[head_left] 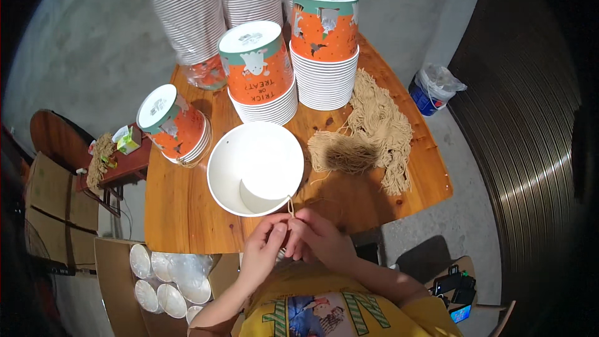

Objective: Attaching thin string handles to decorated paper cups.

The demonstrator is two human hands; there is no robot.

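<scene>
A white paper bucket [226,168] stands mouth up near the table's front edge, with small holes by its rim. A tan cord [291,205] is looped at the bucket's near rim and runs down into my fingers. My left hand [264,244] pinches the cord between thumb and fingers. Close against it, my right hand [318,237] is closed on the same cord, its fingertips meeting the left ones. The cord's lower end is hidden behind my hands. To the right of the bucket lies a heap of tan cords [380,125], with a darker bundle in its near part.
Upside-down stacks of orange and green printed buckets [259,78] stand on the wooden table [181,212], with tall wrapped stacks [187,12] behind. A carton of white buckets [168,274] sits below left. A lined blue pail [430,90] is on the floor at right.
</scene>
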